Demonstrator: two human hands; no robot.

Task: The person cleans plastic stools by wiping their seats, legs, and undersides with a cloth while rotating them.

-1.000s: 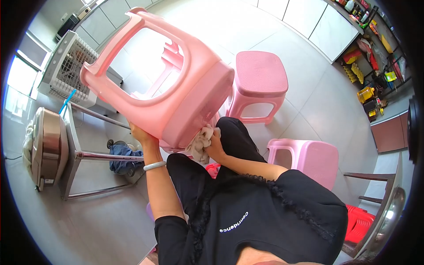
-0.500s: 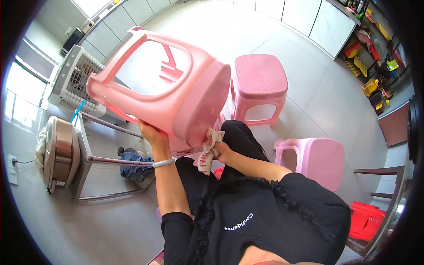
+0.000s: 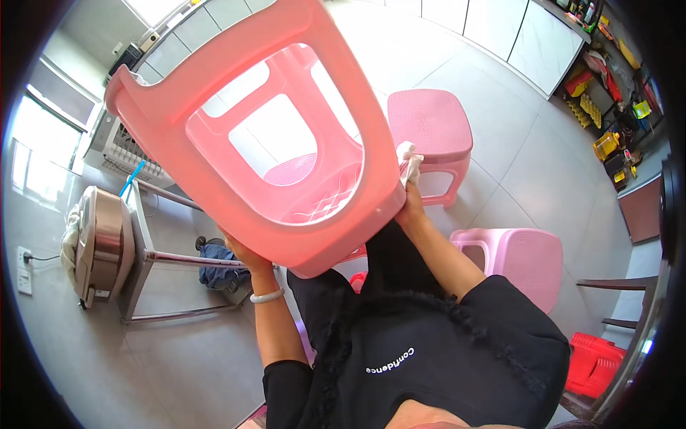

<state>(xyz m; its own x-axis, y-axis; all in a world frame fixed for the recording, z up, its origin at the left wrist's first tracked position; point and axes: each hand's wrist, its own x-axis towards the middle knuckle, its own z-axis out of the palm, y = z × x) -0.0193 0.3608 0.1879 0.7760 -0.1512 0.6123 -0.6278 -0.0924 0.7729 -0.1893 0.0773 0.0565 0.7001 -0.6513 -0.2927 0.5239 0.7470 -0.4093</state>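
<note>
A large pink plastic stool [image 3: 214, 164] is held up tilted above my lap, its open leg frame towards me and its seat low and facing away. My left hand [image 3: 246, 254] grips its lower left side, with the fingers partly hidden behind the plastic. At the lower right corner, my right hand [image 3: 411, 207] is closed on a whitish cloth [image 3: 409, 163], which lies against the stool's side. Just behind the cloth, a second pink stool [image 3: 429, 125] stands upright on the floor.
Another pink stool [image 3: 525, 264] lies on its side at the right. At the left are a metal-framed table [image 3: 143, 268], a brown appliance [image 3: 106, 247] and an air cooler [image 3: 118, 146]. Shelves with bottles [image 3: 606, 145] and a red plastic object [image 3: 593, 365] are at the right.
The held stool has turned so its open side frame faces me. My right hand and the cloth have moved up and right along it, from the seat's underside to the side near the standing stool.
</note>
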